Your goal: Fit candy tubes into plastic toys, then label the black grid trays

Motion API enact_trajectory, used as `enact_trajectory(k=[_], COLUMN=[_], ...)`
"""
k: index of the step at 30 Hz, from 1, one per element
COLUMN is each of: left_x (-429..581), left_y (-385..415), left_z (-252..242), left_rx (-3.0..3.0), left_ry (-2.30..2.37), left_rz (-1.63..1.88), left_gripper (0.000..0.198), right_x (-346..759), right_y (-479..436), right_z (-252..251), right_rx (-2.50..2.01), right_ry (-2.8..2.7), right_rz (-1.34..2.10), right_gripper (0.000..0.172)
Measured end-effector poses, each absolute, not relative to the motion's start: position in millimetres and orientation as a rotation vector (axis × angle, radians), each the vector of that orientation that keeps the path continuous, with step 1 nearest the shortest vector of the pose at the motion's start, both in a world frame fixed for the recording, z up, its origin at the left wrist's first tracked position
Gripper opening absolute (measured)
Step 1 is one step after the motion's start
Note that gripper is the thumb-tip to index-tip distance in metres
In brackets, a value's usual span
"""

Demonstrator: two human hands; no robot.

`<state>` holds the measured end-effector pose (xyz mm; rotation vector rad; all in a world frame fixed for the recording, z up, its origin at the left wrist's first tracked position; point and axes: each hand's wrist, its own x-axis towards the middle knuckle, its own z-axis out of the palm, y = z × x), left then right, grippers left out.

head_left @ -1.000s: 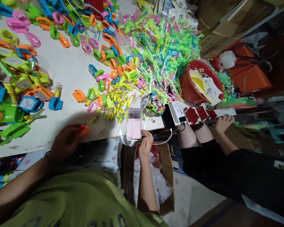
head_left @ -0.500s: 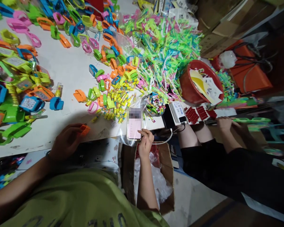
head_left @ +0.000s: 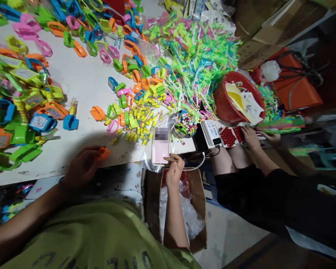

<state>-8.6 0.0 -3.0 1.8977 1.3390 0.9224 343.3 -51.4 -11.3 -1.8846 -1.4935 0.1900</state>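
Close to the table's front edge, my left hand [head_left: 82, 166] is closed on an orange toy watch [head_left: 102, 153], pinched between thumb and fingers. My right hand [head_left: 176, 170] holds nothing; its index finger reaches out to the lower part of a lit phone [head_left: 160, 147], the other fingers loosely bent. The phone lies at the table edge on a clear plastic bag [head_left: 148, 151]. Just beyond it is a heap of small yellow-wrapped tubes [head_left: 142, 120]. Many colourful toy watches [head_left: 43, 121] are piled on the left.
A mound of green, blue and pink plastic pieces [head_left: 196, 56] covers the back. A red basin [head_left: 226, 101] holds papers. At right, a co-worker's hand [head_left: 250, 137] touches red dotted sheets [head_left: 227, 137]. A cardboard box [head_left: 198, 209] with plastic bags stands below the table edge.
The co-worker's hands have moved onto the red sheets and beside them. My left hand still holds the orange toy watch, and my right finger stays at the phone. The view has shifted slightly.
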Motion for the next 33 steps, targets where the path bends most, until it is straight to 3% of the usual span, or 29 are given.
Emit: enact_trajectory(k=[33], left_x=[-8.7], left_y=[1.5], left_z=[-3.4], left_rx=[1.919], left_ry=[1.314], left_rz=[0.906], left_gripper=[0.013], right_x=[344.9], right_y=[-47.1], right_z=[-16.7], right_rx=[-1.848], right_ry=[-1.477], right_rz=[0.126], right_gripper=[0.051])
